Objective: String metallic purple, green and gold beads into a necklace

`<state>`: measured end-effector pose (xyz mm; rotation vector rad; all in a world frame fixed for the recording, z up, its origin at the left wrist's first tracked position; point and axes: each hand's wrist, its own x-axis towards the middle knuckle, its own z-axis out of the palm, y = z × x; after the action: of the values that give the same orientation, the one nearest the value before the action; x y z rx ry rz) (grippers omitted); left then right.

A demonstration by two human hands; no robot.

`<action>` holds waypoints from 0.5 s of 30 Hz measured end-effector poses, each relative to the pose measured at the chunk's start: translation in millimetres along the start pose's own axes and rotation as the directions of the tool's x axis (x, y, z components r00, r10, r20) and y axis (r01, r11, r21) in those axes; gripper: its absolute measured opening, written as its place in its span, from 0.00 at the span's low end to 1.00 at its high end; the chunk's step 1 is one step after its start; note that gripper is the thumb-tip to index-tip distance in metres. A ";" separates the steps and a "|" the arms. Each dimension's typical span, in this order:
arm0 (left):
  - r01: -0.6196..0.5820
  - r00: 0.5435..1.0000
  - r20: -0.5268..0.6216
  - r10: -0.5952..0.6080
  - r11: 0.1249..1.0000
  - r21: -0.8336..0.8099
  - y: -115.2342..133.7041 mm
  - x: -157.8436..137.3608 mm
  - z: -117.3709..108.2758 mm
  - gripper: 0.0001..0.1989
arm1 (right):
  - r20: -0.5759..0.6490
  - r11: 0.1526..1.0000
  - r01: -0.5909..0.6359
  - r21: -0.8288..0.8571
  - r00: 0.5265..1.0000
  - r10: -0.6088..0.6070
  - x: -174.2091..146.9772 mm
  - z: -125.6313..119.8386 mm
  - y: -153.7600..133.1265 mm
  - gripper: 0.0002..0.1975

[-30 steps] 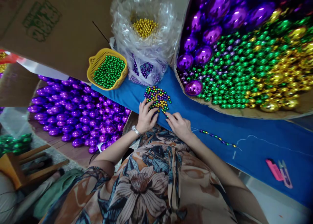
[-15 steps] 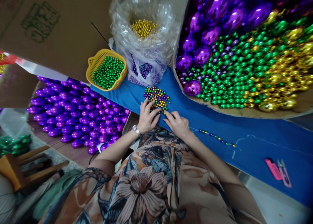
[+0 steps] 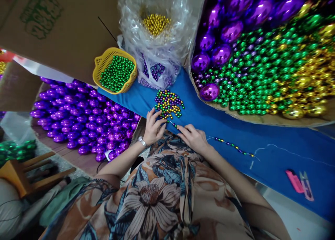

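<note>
On the blue cloth [image 3: 196, 109] lies a loose pile of small green, purple and gold beads [image 3: 169, 103]. My left hand [image 3: 154, 128], with a watch at the wrist, is at the pile's near edge, its fingers apart and nothing visible in them. My right hand [image 3: 194, 138] pinches a thin beading needle or thread end carrying a few beads [image 3: 175, 125], which points toward the left hand. Whether it is needle or bare thread is too small to tell. Right of that hand, a beaded strand [image 3: 234, 146] trails on the cloth, its pale thread running further right.
A yellow basket [image 3: 97, 75] holds green beads. Clear plastic bags [image 3: 180, 30] of gold and purple beads stand behind the pile. Cardboard boxes of shiny purple [image 3: 81, 117] and mixed beads [image 3: 256, 72] flank the cloth. Pink thread snips [image 3: 306, 186] and a pink object [image 3: 295, 180] lie at right.
My right hand has drawn back slightly to the right from the pile, and the few beads at its fingertips now show. My left hand has shifted slightly left and down.
</note>
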<state>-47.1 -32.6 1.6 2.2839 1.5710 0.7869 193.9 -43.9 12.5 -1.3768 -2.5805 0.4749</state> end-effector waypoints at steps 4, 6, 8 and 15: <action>0.009 1.000 0.011 -0.009 1.000 0.011 -0.8 1.0 0.6 0.08 | 0.010 0.999 0.035 -0.007 0.999 -0.035 -0.5 -0.2 -0.3 0.20; 0.012 1.000 0.015 -0.012 1.000 0.025 -0.2 2.7 0.2 0.09 | 0.013 1.000 0.029 -0.012 1.000 -0.029 -0.5 -0.7 -0.2 0.20; -0.003 1.000 0.010 0.003 1.000 0.030 0.9 5.0 0.4 0.10 | 0.006 1.000 -0.011 -0.025 1.000 0.012 -0.3 -1.3 0.3 0.20; -0.030 0.999 0.024 0.029 0.998 0.048 2.3 10.2 7.1 0.12 | 0.014 0.989 -0.132 -0.070 0.991 0.133 2.4 -4.4 1.0 0.22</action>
<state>-38.6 -23.4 -0.2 2.3473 1.5662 0.7339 194.7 -40.5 16.2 -1.5820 -2.5535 0.4240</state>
